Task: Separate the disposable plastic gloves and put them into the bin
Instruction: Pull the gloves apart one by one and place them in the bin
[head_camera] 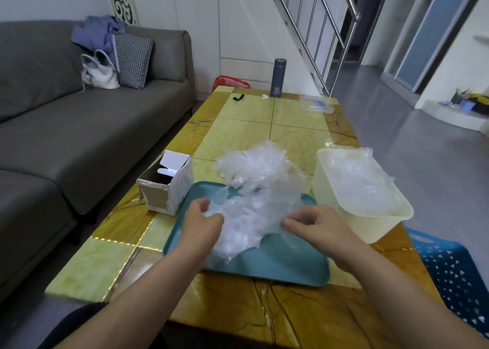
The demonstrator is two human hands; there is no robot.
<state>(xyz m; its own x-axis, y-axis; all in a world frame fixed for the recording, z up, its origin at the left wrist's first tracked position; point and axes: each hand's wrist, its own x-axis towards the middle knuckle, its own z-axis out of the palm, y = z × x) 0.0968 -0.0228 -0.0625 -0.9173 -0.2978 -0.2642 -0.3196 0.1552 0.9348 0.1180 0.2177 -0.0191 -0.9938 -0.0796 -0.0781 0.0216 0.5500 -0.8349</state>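
Two bare hands held a crumpled heap of clear plastic gloves piled on a teal tray. The left hand curled its fingers into the heap's 8 o'clock edge, and the right hand pinched film at 4 o'clock. The cream bin, at 3 o'clock of the heap, held more gloves; an open carton lay at 9 o'clock.

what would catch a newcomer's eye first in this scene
The crumpled heap of clear gloves at the centre, spilling over a teal tray on the yellow table, draws the eye first, with the left hand and right hand each gripping its near edge. Next come the cream bin right of the tray, with gloves inside, and the open box left of the tray.
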